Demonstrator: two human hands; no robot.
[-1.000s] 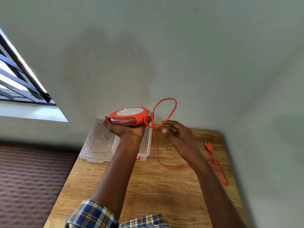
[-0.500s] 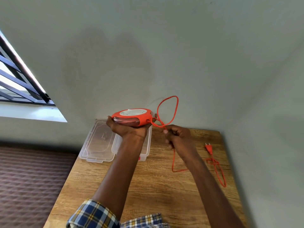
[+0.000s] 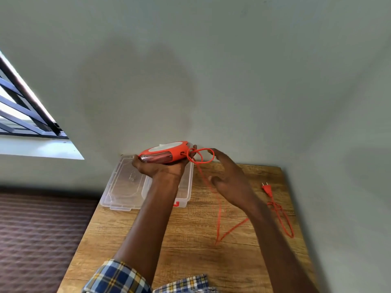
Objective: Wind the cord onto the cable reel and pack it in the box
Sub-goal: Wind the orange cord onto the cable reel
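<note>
Nearest, slack cord (image 3: 220, 220) trails over the table (image 3: 190, 261) to the plug (image 3: 267, 188) lying at the right. Farther up, the right hand (image 3: 228, 182), which pinched the cord a moment ago, now looks released with fingers spread, though blur makes that uncertain. Beyond, the left hand (image 3: 160, 168) clasps the reel (image 3: 167, 154) above the open box (image 3: 127, 187); another loop has tightened at the reel, so winding continues.

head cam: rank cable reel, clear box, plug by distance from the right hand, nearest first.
From the right hand:
1. Cable reel, just left of its fingertips, held up by the left hand.
2. Plug, on the table to its right.
3. Clear box, far left.
</note>
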